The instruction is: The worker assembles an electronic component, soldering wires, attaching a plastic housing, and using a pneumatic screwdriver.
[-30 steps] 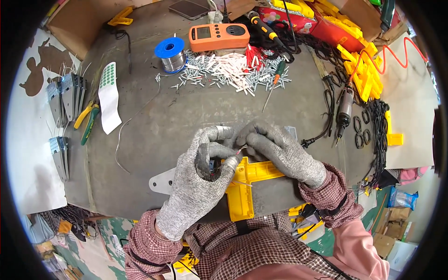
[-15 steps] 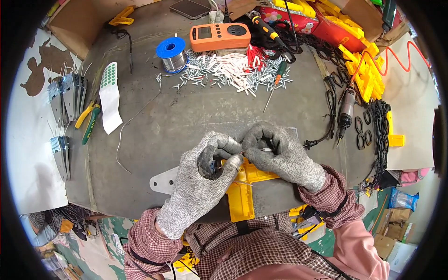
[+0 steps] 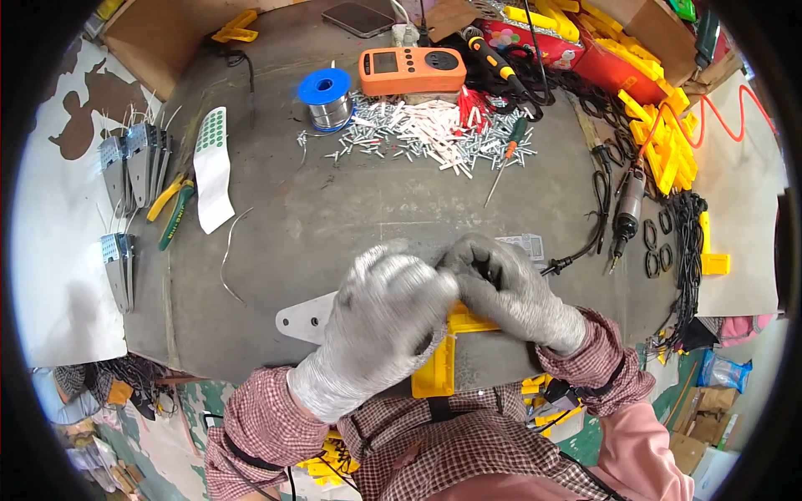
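Observation:
Both my hands wear grey gloves and meet over a yellow plastic housing (image 3: pixel 433 371) at the table's near edge. My left hand (image 3: pixel 372 317) is smeared by motion, its fingers curled beside the right fingertips; what they hold is hidden. My right hand (image 3: pixel 505 292) is closed in a pinch above the housing's upper right part; the thing between its fingertips does not show. A flat grey metal plate with holes (image 3: pixel 301 320) sticks out to the left from under my left hand. Beyond my right hand lies a small pale printed piece (image 3: pixel 526 245).
At the back are a solder spool (image 3: pixel 326 96), an orange meter (image 3: pixel 412 70), loose screws (image 3: pixel 434 134) and a screwdriver (image 3: pixel 507 159). Pliers (image 3: pixel 177 213) and metal brackets with wires (image 3: pixel 138 171) lie left. A power screwdriver (image 3: pixel 628 213), black cables (image 3: pixel 687 250) and yellow parts (image 3: pixel 664 146) lie right.
My left hand has turned, so its back now covers the fingers that showed before. My right hand stays in a pinch. The whole view has shifted slightly, and the small printed piece shows more.

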`<state>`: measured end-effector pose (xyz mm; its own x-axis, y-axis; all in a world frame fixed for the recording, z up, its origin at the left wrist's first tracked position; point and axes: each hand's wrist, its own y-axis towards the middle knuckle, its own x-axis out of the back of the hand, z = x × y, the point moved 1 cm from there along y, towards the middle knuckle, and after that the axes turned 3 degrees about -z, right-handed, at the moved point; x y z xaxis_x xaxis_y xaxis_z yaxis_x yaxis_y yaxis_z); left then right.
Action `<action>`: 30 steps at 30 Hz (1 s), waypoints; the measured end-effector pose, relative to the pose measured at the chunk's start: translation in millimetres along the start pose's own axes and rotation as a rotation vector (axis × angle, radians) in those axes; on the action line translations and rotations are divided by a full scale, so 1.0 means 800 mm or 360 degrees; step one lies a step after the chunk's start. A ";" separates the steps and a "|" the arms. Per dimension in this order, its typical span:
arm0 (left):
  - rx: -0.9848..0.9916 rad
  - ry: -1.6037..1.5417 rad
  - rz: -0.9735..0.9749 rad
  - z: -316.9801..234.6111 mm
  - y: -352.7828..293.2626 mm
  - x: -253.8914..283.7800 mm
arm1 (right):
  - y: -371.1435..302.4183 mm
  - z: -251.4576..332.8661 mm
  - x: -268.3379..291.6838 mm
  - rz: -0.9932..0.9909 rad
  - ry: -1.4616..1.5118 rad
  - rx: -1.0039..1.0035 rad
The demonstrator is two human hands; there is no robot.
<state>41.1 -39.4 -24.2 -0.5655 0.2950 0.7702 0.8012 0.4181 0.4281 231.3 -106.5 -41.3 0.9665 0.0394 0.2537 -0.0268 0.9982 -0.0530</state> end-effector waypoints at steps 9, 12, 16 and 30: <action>0.0642 -0.0860 0.0061 0.004 -0.001 0.009 | -0.004 0.007 -0.005 -0.0026 -0.0327 0.0319; 0.0162 -0.0125 -0.0024 0.001 -0.008 0.004 | -0.005 0.000 -0.010 0.0035 0.0076 -0.0034; 0.0742 -0.1032 0.0001 0.003 -0.010 0.001 | -0.008 0.001 -0.006 -0.0107 -0.0332 0.0438; 0.0208 -0.0016 -0.0037 -0.019 0.017 0.002 | -0.020 0.027 0.001 -0.0167 -0.0838 0.0374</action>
<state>54.0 -46.2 -9.5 -0.5859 0.2925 0.7558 0.7561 0.5329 0.3799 227.5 -121.7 -19.6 0.7117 -0.1035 0.6948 -0.0517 0.9787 0.1988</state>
